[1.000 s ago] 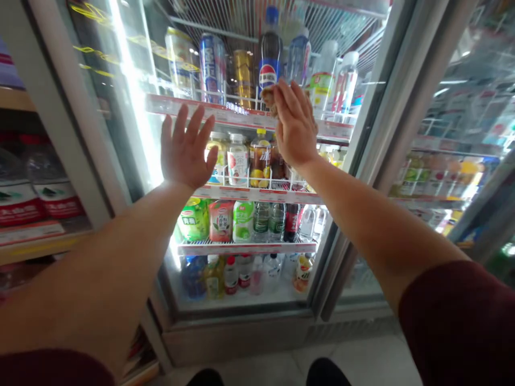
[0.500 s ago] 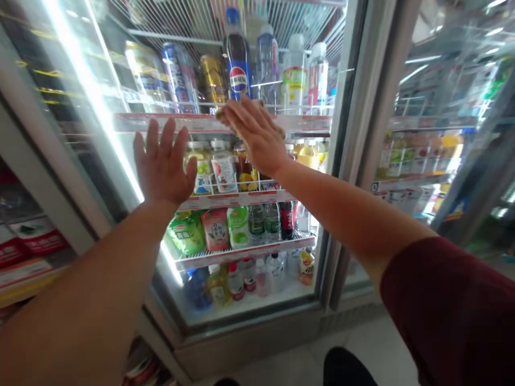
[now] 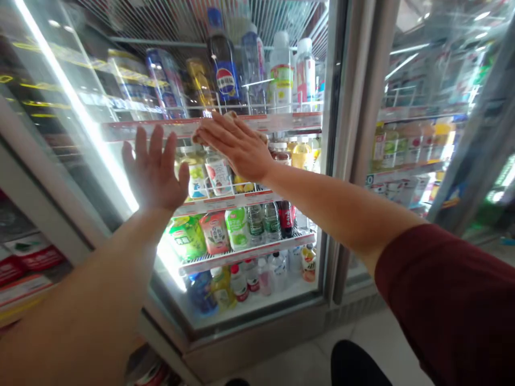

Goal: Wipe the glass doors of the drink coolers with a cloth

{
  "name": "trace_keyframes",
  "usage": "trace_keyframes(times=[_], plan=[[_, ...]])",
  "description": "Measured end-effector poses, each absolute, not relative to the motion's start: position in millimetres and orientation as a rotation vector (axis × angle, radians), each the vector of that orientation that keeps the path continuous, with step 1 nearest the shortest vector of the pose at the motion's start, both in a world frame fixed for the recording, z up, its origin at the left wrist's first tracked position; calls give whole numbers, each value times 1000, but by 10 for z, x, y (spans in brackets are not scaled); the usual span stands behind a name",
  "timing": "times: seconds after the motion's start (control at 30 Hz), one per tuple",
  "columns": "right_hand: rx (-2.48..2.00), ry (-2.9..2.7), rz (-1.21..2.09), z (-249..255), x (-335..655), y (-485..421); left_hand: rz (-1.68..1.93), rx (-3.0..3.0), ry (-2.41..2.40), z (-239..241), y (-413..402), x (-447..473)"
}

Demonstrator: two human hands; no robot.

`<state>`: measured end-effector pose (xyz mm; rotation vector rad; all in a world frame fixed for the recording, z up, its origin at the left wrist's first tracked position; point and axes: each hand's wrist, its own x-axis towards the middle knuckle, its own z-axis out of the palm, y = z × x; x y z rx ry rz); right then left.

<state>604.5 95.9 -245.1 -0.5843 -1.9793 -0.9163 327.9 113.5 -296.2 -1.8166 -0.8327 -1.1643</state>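
Observation:
My left hand [image 3: 155,171] lies with fingers spread against the glass door [image 3: 257,320] of a drinks fridge, holding nothing. Under the flat palm of my right hand [image 3: 241,150] is a crumpled light-brown cloth [image 3: 230,114], pressed to the same glass. Only the cloth's edges show around the fingers; the hand hides the rest. Behind the glass, a cola bottle [image 3: 225,69] stands on the top shelf above my right hand. Bottles with white caps [image 3: 217,171] are on the shelf behind both hands.
A bright light strip [image 3: 76,107] runs along the left side of the fridge. A metal door frame [image 3: 356,96] and a second glass-fronted fridge [image 3: 414,145] are at right. Shelves with red packages [image 3: 38,252] stand at left. A dark shoe [image 3: 356,364] is on the tiled floor.
My right hand and the cloth have slid left and slightly down across the glass. My left hand stays spread on the door. The view has shifted a little.

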Motion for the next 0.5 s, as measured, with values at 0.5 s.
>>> trace_keyframes(times=[0.5], plan=[[-344,-2159,-1065,-2386,6107,1111,-1153,-1855,-855,-2941,1129,3259]])
